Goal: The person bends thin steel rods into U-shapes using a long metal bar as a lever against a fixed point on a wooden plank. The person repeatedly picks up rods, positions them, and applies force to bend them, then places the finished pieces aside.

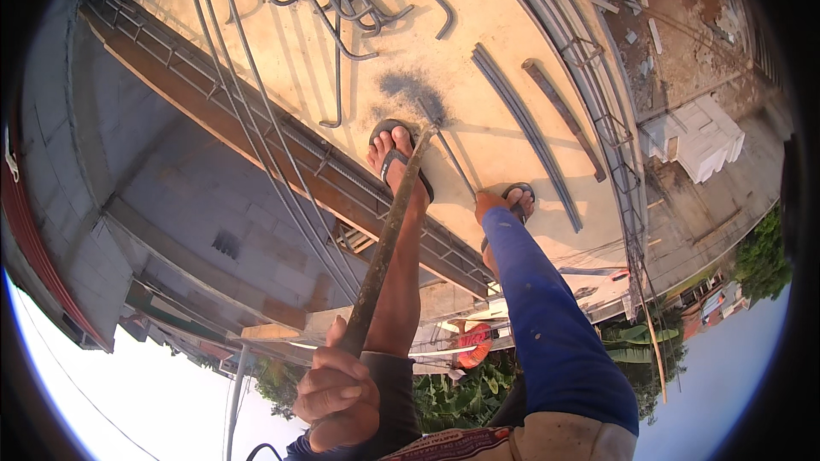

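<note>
My left hand (337,393) is closed around the near end of a long rusty metal bar (389,235). The bar runs up to the concrete slab (478,43), and its far tip rests beside my left foot in a dark flip-flop (395,154). My right arm in a blue sleeve (547,316) reaches down to the slab. There my right hand (489,202) grips the near end of a thin steel rod (451,154), right next to my right foot (518,198). The rod lies on the slab, slanting toward a dark stain.
Several bent reinforcing bars (342,0) lie at the far side of the slab. Two dark flat strips (530,132) lie to the right. Tied rebar cages (282,132) run along the slab edges. Beyond the edge are a grey block wall (179,196), stacked white blocks (696,137) and trees.
</note>
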Demonstrator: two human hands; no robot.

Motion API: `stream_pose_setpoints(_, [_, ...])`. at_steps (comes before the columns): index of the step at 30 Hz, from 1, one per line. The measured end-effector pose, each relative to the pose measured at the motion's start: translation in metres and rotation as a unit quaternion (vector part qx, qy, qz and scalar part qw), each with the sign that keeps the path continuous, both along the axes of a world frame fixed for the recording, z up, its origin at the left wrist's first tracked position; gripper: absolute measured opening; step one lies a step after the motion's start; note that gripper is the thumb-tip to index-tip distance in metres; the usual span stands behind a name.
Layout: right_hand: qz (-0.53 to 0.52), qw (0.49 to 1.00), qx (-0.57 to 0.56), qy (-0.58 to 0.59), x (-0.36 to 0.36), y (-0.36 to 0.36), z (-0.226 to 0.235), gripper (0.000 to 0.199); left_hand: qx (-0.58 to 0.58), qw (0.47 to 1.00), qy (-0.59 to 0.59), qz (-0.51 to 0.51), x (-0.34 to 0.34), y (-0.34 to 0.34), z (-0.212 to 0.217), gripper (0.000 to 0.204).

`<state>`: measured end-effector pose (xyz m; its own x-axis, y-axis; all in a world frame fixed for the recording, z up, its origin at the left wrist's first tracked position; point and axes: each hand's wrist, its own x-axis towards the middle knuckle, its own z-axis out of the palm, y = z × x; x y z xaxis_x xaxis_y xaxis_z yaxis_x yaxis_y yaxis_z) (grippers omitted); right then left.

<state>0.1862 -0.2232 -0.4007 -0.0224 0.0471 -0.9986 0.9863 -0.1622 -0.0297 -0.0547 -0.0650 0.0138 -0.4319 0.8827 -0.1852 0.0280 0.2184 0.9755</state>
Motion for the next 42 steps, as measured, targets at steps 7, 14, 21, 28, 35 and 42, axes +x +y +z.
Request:
stream_pose_setpoints(7, [0.015, 1.000, -0.007, 0.026, -0.005, 0.005, -0.001, 0.023, 0.008, 0.999, 0.033, -0.010, 0.008, 0.002, -0.002, 0.062])
stream_pose_setpoints(14, [-0.001, 1.000, -0.004, 0.013, 0.022, -0.010, -0.007, 0.023, -0.013, 1.000, 0.007, 0.009, 0.004, 0.031, -0.014, 0.064])
stream_pose_setpoints(21, [-0.272, 0.922, 0.241, -0.133, 0.006, 0.057, 0.061, 0.030, 0.013, 1.000, -0.010, 0.007, -0.006, 0.042, 0.001, 0.081])
stream_pose_setpoints(28, [-0.840, 0.357, 0.240, -0.331, 0.187, 0.088, 0.005, 0.054, 0.015, 0.999, -0.015, -0.048, 0.001, 0.046, 0.003, 0.084])
stream_pose_setpoints(35, [-0.929, 0.210, 0.236, -0.195, 0.258, 0.070, -0.054, 0.036, 0.028, 0.998, -0.011, 0.056, -0.009, 0.038, 0.026, 0.045])
stream_pose_setpoints(42, [-0.967, 0.042, 0.246, -0.057, 0.253, 0.035, 0.042, 0.021, 0.084, 0.992, -0.046, 0.084, 0.008, 0.044, -0.002, 0.035])
